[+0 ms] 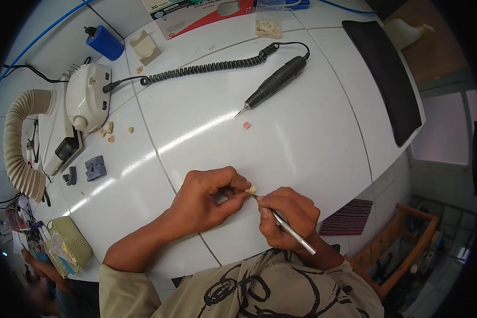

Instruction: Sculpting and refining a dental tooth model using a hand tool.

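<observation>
A tiled room is surrounding the glossy white worktop (318,143), with a wooden frame (420,213) standing low at the right. The worktop's smooth, dark-seamed surface is reflecting a bright streak and is probably offering small parts little grip. On its left side, a white control box (93,98) is sitting, a coiled cable (206,68) linking it to a black handpiece (275,82) lying beyond the hands. The left hand (204,199) is pinching a cream tooth-like piece (252,190) between thumb and fingertip; the right hand (289,212) is gripping a pen-shaped silver hand tool (294,233), its tip meeting or nearly meeting the piece. That tool is looking rigid and easily steadied low on its handle. Smallest of all, the piece is sitting between the hands, near the worktop's front edge. It is probably being light, stiff, slippery and prone to chipping, so its sides are offering the safest hold.
</observation>
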A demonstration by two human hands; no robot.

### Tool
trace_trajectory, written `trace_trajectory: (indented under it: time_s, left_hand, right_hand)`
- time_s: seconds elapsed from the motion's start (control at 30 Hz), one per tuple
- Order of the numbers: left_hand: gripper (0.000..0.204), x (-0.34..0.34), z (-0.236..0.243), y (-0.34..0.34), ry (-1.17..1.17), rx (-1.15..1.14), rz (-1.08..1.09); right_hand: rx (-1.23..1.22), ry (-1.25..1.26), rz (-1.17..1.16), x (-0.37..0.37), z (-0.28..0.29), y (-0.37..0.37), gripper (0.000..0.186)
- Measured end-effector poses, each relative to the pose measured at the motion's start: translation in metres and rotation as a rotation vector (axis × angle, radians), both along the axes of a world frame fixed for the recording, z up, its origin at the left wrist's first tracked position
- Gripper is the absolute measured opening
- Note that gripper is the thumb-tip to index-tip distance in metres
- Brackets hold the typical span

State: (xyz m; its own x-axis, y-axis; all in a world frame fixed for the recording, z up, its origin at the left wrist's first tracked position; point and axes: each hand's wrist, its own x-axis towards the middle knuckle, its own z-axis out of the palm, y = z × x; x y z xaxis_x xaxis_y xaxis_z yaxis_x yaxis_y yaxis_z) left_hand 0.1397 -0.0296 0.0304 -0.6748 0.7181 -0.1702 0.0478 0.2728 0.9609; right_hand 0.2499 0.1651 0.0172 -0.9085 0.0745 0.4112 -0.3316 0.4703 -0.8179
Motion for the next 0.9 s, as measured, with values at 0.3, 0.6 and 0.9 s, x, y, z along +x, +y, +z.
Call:
trace_trajectory:
  time_s: [0.3,0.6,0.9]
  left_hand:
    - [0.011,0.0001,-0.0019,-0.0006,-0.014,0.000,0.007]
    - [0.011,-0.0002,-0.0015,0.0006,0.005,0.010,0.003]
    - [0.011,0.0003,-0.0027,-0.0006,-0.007,0.014,0.004]
  right_hand:
    - [-0.010,-0.002,-0.008,-0.0007,-0.0004,-0.0010,0.018]
    - [-0.027,0.016,-0.020,0.0003,-0.0014,0.0011,0.020]
    - [0.003,0.015,-0.026,-0.0017,-0.0005,-0.0014,0.020]
